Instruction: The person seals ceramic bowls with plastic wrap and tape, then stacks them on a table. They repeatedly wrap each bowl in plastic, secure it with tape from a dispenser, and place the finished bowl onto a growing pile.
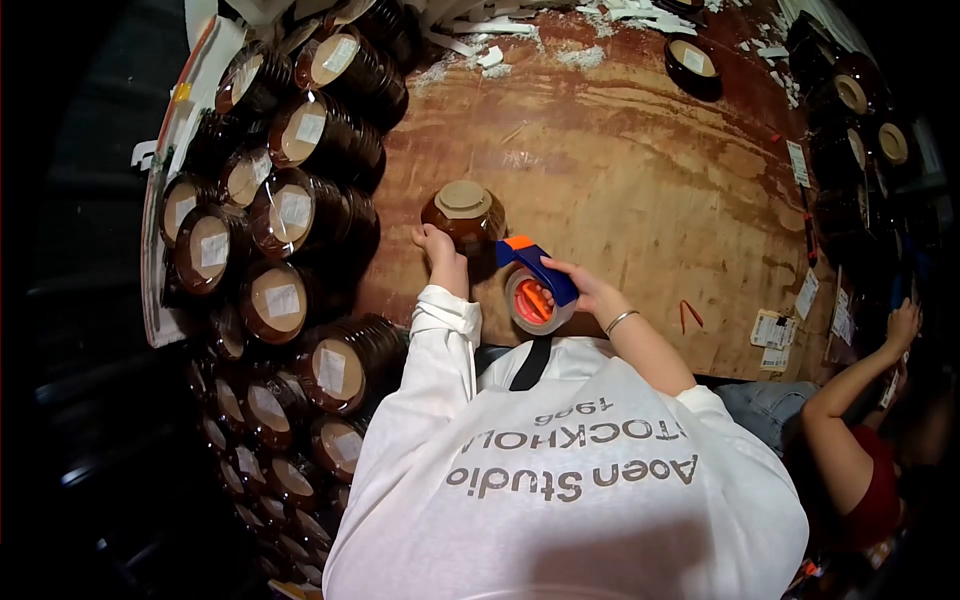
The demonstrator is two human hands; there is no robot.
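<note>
A glossy brown bowl (482, 222) sits upside down on the wooden table, its pale unglazed foot facing up. My left hand (442, 254) grips its near left side, the fingertips partly hidden against the bowl. In my right hand (590, 291) is a blue and orange tape dispenser (558, 276) with a roll of clear tape on it. The dispenser's orange front end is right at the bowl's right side. White sleeves cover my left arm, and a metal bracelet circles my right wrist.
Wrapped stacks of brown bowls (278, 302) with white labels crowd the left side. White foam scraps (490, 57) lie at the back, near another brown bowl stack (692, 60). Printed labels (773, 330) and a red strip (690, 316) lie right. A co-worker's arm (850, 400) reaches in at far right.
</note>
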